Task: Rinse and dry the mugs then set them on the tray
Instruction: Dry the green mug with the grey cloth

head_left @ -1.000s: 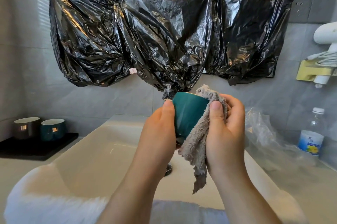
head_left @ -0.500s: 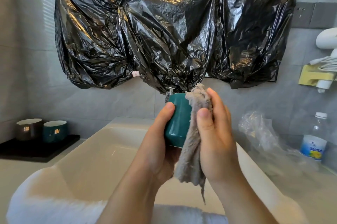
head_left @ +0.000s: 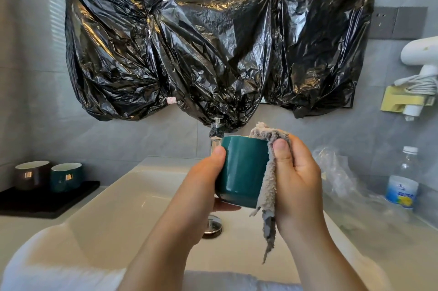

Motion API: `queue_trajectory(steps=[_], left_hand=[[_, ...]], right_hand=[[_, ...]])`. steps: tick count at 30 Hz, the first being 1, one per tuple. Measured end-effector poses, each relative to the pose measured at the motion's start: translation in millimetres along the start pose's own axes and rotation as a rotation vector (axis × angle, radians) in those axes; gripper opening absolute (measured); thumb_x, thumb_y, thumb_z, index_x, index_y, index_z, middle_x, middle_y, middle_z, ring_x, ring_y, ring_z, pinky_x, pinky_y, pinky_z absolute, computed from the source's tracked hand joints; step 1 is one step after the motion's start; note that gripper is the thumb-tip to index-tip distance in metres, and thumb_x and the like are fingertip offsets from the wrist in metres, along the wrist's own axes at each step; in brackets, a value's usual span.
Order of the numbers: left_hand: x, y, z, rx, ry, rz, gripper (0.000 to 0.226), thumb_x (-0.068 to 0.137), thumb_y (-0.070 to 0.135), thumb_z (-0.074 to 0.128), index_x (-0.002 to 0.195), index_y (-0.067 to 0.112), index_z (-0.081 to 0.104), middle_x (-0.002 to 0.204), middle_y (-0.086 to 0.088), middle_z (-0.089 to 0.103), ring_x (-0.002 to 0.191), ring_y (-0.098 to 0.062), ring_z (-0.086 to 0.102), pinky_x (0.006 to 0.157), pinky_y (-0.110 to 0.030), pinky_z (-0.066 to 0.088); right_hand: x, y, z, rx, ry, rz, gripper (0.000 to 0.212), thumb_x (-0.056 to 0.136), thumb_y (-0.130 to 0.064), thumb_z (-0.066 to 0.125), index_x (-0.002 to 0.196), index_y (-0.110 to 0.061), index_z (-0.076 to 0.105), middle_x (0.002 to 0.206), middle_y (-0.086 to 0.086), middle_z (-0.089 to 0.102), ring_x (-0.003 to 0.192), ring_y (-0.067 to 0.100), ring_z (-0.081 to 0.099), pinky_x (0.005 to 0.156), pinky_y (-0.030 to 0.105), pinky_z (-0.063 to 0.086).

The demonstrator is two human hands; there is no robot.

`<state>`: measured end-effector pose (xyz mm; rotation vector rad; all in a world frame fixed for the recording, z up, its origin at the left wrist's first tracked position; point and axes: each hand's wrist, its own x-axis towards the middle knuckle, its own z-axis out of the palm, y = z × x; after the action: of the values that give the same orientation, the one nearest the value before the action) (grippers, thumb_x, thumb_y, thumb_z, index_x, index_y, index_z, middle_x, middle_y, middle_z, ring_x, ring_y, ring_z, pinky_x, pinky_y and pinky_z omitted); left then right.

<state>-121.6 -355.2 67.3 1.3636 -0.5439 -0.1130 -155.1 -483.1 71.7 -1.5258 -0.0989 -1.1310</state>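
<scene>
Above the white sink [head_left: 132, 198] my left hand [head_left: 201, 186] grips a teal mug [head_left: 241, 170], thumb on its near side, fingers under and behind it. My right hand [head_left: 296, 179] holds a grey cloth [head_left: 269, 186] against the mug's right side, the thumb pinching the cloth to the rim, with some cloth tucked over the rim. The cloth's loose end hangs below the hand. At the far left a black tray [head_left: 47, 200] carries a dark brown mug [head_left: 32, 174] and a second teal mug [head_left: 66, 175], both upright.
Black plastic bags [head_left: 189, 42] cover the wall above the faucet [head_left: 216, 134]. The drain [head_left: 213, 225] sits under the mug. On the right counter lie a crumpled clear bag [head_left: 336, 172] and a water bottle [head_left: 403, 179]. A white hair dryer [head_left: 422, 53] hangs on the right wall.
The mug has turned upright and more of its teal side faces me. My right hand and the cloth have shifted to the mug's right side.
</scene>
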Motion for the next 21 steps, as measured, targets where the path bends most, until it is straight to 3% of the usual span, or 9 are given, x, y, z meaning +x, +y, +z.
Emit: queue_trajectory(steps=[2,4,7,9,12,14,16,18,21], left_hand=[[-1.0,0.8,1.9,0.064,-0.023,0.025,0.052,0.103,0.054,0.035,0.113,0.016,0.07,0.092,-0.007,0.077,0.069,-0.013,0.07,0.06,-0.028,0.054],[-3.2,0.0,4.0,0.068,-0.066,0.072,0.058,0.09,0.065,0.047,0.114,0.018,0.07,0.092,-0.006,0.078,0.072,-0.015,0.071,0.063,-0.028,0.054],[-3.9,-1.6,0.4,-0.01,-0.065,0.082,0.066,0.064,0.065,0.067,0.11,0.018,0.072,0.1,-0.011,0.078,0.082,-0.023,0.073,0.067,-0.035,0.055],[-3.5,-2.4,-3.0,-0.127,-0.082,0.021,0.05,0.065,0.057,0.071,0.098,0.021,0.079,0.099,-0.012,0.078,0.082,-0.024,0.074,0.069,-0.038,0.055],[-4.4,-1.4,-2.8,-0.247,-0.116,-0.03,0.028,0.072,0.047,0.071,0.086,0.025,0.082,0.094,-0.009,0.078,0.082,-0.022,0.073,0.07,-0.037,0.058],[-3.7,-1.0,-3.3,-0.287,-0.092,-0.024,0.04,0.072,0.051,0.07,0.094,0.02,0.081,0.101,-0.015,0.076,0.093,-0.029,0.071,0.085,-0.046,0.058],[-4.1,0.6,-4.7,-0.288,-0.066,0.005,0.057,0.067,0.058,0.068,0.103,0.015,0.078,0.113,-0.021,0.073,0.104,-0.035,0.067,0.102,-0.055,0.048],[-2.5,0.2,-6.7,-0.263,-0.078,0.046,0.057,0.065,0.06,0.066,0.103,0.019,0.079,0.111,-0.018,0.074,0.102,-0.031,0.068,0.098,-0.052,0.051],[-3.2,0.5,-6.4,-0.278,-0.11,0.061,0.046,0.066,0.055,0.066,0.095,0.023,0.081,0.101,-0.012,0.076,0.09,-0.025,0.072,0.082,-0.041,0.056]], right_hand=[[0.5,1.7,-1.1,-0.07,0.016,-0.029,0.022,0.097,-0.039,0.048,0.107,-0.035,0.067,0.119,0.001,0.064,0.101,0.001,0.061,0.095,0.031,0.052],[0.2,-0.1,-1.8,-0.134,0.017,-0.074,0.024,0.103,-0.024,0.047,0.11,-0.038,0.065,0.121,-0.001,0.062,0.102,-0.005,0.059,0.089,0.014,0.049],[1.1,-1.1,-3.5,-0.107,0.027,-0.106,0.024,0.096,-0.03,0.051,0.106,-0.049,0.061,0.122,-0.005,0.064,0.108,0.002,0.06,0.096,0.029,0.051],[1.7,-0.8,-4.0,-0.092,0.001,-0.128,0.025,0.09,-0.035,0.05,0.107,-0.049,0.061,0.123,-0.006,0.064,0.113,0.005,0.06,0.1,0.033,0.05],[-6.6,-6.4,-0.3,-0.169,-0.096,-0.216,0.027,0.091,-0.044,0.047,0.114,-0.053,0.058,0.127,-0.017,0.053,0.116,-0.01,0.049,0.102,0.014,0.038],[-13.8,-7.1,3.8,-0.363,-0.153,-0.294,0.043,0.088,-0.058,0.04,0.129,-0.052,0.052,0.132,-0.019,0.042,0.123,-0.004,0.038,0.107,0.022,0.028],[-15.6,-8.4,4.5,-0.446,-0.209,-0.304,0.058,0.084,-0.065,0.038,0.14,-0.049,0.043,0.143,-0.014,0.036,0.133,0.004,0.033,0.11,0.028,0.026],[-12.5,-10.0,1.7,-0.366,-0.264,-0.275,0.057,0.084,-0.067,0.041,0.138,-0.051,0.043,0.142,-0.016,0.039,0.133,-0.002,0.037,0.109,0.015,0.028],[-5.7,-11.0,-1.3,-0.195,-0.251,-0.172,0.028,0.091,-0.055,0.044,0.117,-0.059,0.052,0.132,-0.017,0.05,0.118,-0.016,0.046,0.091,-0.004,0.032]])
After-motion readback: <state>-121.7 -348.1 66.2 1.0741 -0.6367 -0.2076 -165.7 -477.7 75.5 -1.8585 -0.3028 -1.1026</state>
